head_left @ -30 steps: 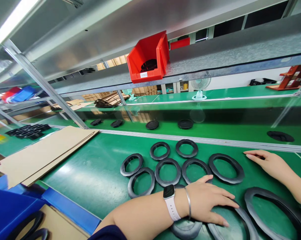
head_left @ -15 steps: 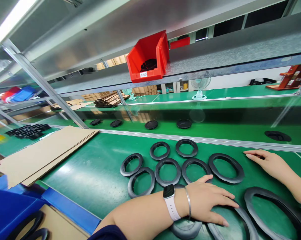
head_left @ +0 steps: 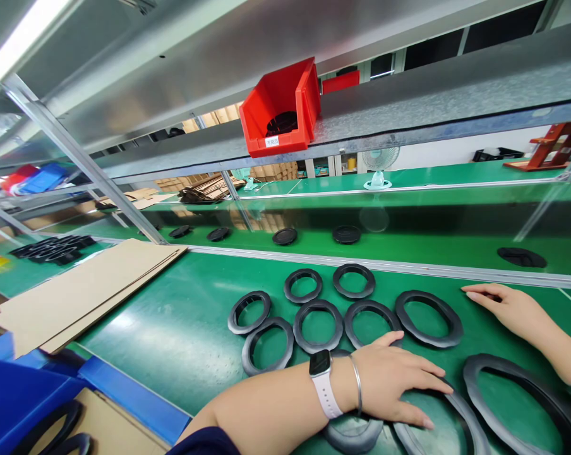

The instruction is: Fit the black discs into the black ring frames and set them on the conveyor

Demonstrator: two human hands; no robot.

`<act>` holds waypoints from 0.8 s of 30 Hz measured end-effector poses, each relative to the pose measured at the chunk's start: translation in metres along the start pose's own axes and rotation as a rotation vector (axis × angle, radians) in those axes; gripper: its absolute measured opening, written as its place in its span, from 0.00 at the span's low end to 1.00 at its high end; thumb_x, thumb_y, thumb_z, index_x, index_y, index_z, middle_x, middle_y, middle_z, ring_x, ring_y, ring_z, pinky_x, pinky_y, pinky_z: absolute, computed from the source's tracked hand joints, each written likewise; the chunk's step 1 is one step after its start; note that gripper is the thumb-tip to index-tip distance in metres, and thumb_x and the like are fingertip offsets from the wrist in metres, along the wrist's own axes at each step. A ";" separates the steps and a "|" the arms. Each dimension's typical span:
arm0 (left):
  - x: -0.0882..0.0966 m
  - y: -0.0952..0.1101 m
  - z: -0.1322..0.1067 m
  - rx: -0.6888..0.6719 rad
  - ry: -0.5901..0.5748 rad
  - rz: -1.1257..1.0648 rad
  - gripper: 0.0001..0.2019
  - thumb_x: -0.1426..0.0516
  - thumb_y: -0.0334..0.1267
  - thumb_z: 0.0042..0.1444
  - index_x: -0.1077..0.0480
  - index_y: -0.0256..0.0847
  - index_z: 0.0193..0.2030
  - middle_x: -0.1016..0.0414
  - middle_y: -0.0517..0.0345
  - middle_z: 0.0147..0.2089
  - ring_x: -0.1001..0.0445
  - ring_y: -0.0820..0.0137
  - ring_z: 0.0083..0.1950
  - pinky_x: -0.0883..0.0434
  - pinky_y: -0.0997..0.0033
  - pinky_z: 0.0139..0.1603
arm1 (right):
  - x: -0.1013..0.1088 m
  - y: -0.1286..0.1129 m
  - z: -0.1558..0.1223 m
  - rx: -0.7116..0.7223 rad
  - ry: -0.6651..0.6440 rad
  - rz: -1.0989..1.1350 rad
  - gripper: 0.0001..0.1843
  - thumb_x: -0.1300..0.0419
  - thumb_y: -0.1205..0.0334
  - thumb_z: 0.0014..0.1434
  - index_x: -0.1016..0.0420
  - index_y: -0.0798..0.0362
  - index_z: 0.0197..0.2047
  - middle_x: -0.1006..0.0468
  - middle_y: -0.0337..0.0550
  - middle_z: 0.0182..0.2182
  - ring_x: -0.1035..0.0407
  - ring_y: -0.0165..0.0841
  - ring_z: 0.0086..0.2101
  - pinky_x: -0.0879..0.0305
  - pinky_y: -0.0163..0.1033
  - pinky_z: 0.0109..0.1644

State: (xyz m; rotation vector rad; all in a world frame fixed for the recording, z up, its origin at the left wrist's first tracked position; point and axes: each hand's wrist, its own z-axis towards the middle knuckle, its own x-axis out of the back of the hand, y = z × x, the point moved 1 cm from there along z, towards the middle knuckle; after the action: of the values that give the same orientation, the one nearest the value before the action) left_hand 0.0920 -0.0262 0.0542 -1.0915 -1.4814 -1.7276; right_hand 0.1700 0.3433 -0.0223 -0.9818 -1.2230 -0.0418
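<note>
My left hand [head_left: 399, 378], with a watch and a bangle at the wrist, reaches across the bench palm down. Its fingers are spread, and the fingertips rest over a black ring [head_left: 470, 417] near the front. Beyond it, to the right, my right hand [head_left: 515, 309] lies low over the green bench top with thumb and forefinger close together; nothing shows between them. An oval black ring [head_left: 429, 319] lies between the two hands. In front of my right hand is a larger black ring [head_left: 484, 363]. Several smaller rings, such as this one [head_left: 318, 325], lie left of and under my left arm.
Behind the bench, several black discs [head_left: 347, 234] ride on a green conveyor belt [head_left: 408, 243]. A red bin [head_left: 280, 107] with black parts hangs over the shelf edge. Cardboard sheets [head_left: 86, 291] lie at left, above a blue crate [head_left: 24, 398] holding rings.
The black discs on the belt have shifted slightly to the left. Both my hands and the rings on the bench have stayed where they were.
</note>
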 end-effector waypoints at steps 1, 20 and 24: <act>0.000 0.000 0.000 0.003 -0.004 0.004 0.22 0.45 0.41 0.67 0.40 0.42 0.66 0.42 0.57 0.69 0.40 0.67 0.68 0.71 0.53 0.73 | 0.000 0.000 0.000 -0.001 0.000 0.001 0.36 0.46 0.27 0.43 0.17 0.43 0.44 0.21 0.40 0.40 0.29 0.45 0.38 0.36 0.45 0.38; 0.001 0.001 -0.001 0.009 -0.009 -0.001 0.22 0.47 0.41 0.67 0.41 0.43 0.66 0.42 0.57 0.70 0.41 0.66 0.69 0.70 0.52 0.74 | -0.001 -0.001 -0.001 0.012 0.013 -0.001 0.37 0.46 0.27 0.43 0.17 0.44 0.43 0.21 0.41 0.39 0.29 0.45 0.36 0.36 0.45 0.37; 0.000 0.000 -0.001 0.006 0.005 -0.015 0.22 0.46 0.42 0.68 0.40 0.43 0.66 0.41 0.57 0.69 0.41 0.67 0.68 0.72 0.54 0.74 | -0.001 0.001 0.000 0.025 0.015 -0.002 0.37 0.46 0.27 0.44 0.17 0.45 0.44 0.21 0.42 0.38 0.29 0.45 0.35 0.36 0.45 0.36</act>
State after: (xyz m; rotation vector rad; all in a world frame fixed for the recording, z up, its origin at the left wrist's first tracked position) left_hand 0.0921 -0.0269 0.0543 -1.0755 -1.4942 -1.7340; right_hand 0.1697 0.3433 -0.0237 -0.9566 -1.2079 -0.0357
